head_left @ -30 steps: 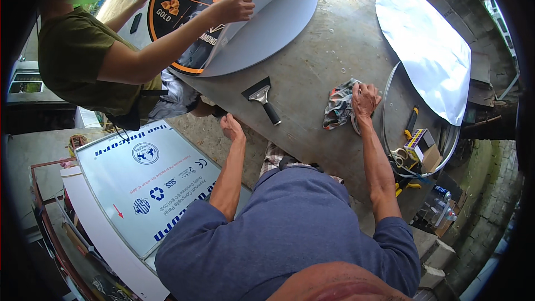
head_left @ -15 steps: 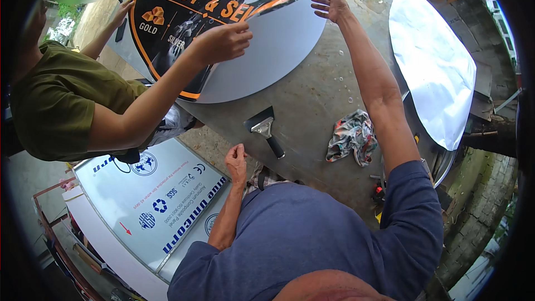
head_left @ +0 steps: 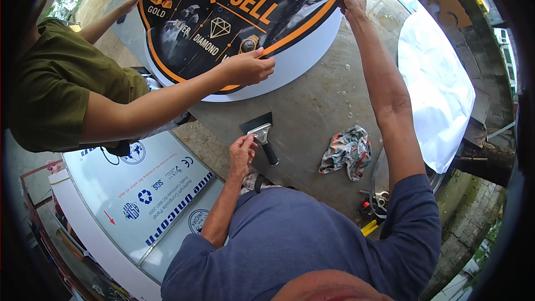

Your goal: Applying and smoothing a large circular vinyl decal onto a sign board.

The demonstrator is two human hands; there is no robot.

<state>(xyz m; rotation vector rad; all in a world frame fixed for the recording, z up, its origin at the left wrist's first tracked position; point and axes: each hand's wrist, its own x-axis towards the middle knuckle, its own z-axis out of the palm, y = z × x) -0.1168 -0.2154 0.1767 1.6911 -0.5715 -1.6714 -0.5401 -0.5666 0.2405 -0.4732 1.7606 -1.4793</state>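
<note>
A round black printed vinyl sheet [head_left: 234, 8] with an orange border is held over a white round board [head_left: 312, 39] on the metal table. My right hand [head_left: 352, 5] is closed on the sheet's right edge. Across from it, a co-worker in a green shirt holds the sheet, one hand [head_left: 248, 68] at its near edge and the other [head_left: 134, 3] at its left edge. My left hand [head_left: 242, 153] is low, fingers pinched together; whatever they hold, if anything, is too small to make out. Right beside it lies a squeegee [head_left: 268, 147] with a black handle and blade.
A crumpled patterned rag [head_left: 346, 153] lies on the metal table [head_left: 304, 108]. White backing paper [head_left: 434, 89] spreads at the right, with scissors [head_left: 382, 198] and yellow-handled tools [head_left: 369, 227] nearer me. A film-covered panel [head_left: 161, 189] stands low at the left.
The vinyl sheet has come down flatter and rightward over the board. My right hand, open before, now grips its edge. My left hand has moved up beside the squeegee.
</note>
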